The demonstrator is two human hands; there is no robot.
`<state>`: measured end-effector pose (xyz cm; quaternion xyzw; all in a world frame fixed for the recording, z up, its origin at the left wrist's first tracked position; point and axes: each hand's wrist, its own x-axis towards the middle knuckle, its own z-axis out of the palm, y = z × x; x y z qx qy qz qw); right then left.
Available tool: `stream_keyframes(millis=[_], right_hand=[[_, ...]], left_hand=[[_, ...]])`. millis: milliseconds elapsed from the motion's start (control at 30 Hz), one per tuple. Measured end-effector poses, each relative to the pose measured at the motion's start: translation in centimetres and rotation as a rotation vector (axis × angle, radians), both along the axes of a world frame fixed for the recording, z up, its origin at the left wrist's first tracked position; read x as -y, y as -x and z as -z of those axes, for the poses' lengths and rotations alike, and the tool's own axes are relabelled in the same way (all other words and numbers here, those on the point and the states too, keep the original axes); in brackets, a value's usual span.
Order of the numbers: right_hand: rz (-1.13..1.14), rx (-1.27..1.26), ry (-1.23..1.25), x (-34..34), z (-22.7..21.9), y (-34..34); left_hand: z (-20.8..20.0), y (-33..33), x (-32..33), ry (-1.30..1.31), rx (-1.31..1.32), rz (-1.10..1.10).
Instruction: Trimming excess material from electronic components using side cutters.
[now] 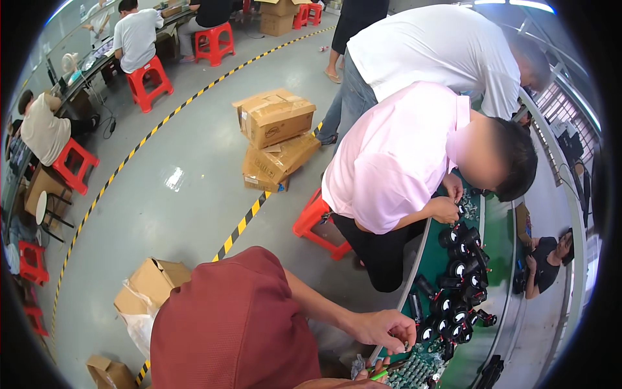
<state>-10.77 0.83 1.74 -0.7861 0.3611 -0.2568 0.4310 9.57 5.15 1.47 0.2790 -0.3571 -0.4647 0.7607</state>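
My left hand (pixel 387 329) reaches in from a dark red sleeve (pixel 227 318). Its thumb and fingers are pinched around a tiny piece too small to make out. Below it, at the lower edge, my right hand (pixel 370 371) is partly cut off, closed around a slim bright green tool (pixel 378 375) whose kind I cannot tell. Just to the right of both hands, many small greenish parts (pixel 418 371) are spread on the green bench top. A small clear plastic bag (pixel 357 366) lies beside my right hand.
Black round-faced units with wires (pixel 453 305) are heaped farther along the green bench (pixel 424 249). A pink-shirted person (pixel 395 162) works there with both hands, next to a person in white (pixel 427 52). Cardboard boxes (pixel 275 120), red stools (pixel 317 223) and an opened carton (pixel 152 285) stand on the floor.
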Motion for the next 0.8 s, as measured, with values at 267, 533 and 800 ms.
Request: stream_keyframes(millis=[267, 533, 800], right_hand=[[-0.208, 0.129, 0.504, 1.7, 0.3, 0.0], [-0.082, -0.038, 0.361, 0.6, -2.0, -0.5], [0.087, -0.139, 0.504, 1.1, -2.2, 2.3]], left_hand=[[1.7, 0.7, 0.2, 0.122, 0.011, -0.060], [1.1, -0.3, -1.2, 0.007, 0.019, -0.065], [1.3, 0.9, 0.9, 0.037, 0.059, 0.087]])
